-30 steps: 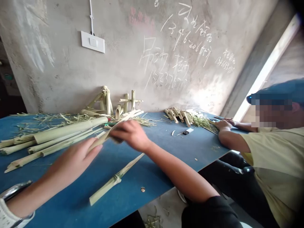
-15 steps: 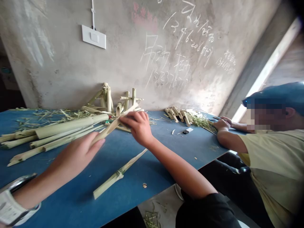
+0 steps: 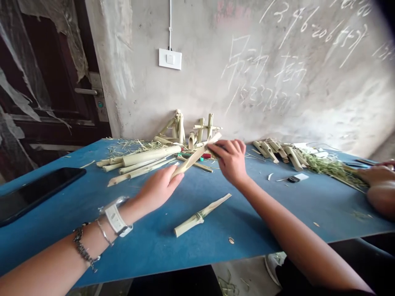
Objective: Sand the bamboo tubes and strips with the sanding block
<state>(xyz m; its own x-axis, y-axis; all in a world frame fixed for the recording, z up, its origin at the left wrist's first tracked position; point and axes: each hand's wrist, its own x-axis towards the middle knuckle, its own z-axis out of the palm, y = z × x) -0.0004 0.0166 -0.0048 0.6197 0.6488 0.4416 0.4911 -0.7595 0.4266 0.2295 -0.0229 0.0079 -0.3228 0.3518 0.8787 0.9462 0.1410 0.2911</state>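
Note:
I hold a long split bamboo strip [image 3: 194,158] by both ends above the blue table [image 3: 148,246]. My left hand [image 3: 157,189] is closed on its near end, with a white watch and bracelets on the wrist. At the far end my right hand [image 3: 231,158] pinches the strip, close to small bamboo pieces standing against the wall. A shorter cut bamboo piece [image 3: 200,216] lies on the table between my arms.
A pile of bamboo stalks [image 3: 138,162] lies left of my hands. A black phone [image 3: 33,193] rests at the table's left edge. Short bamboo pieces [image 3: 277,150], green shavings [image 3: 327,166] and a small lighter [image 3: 294,178] lie on the right, near another person's hand [image 3: 378,176].
The view has swung left, bringing a door and the phone into sight. My right hand slid farther along the strip toward the wall; the left hand still holds the near end.

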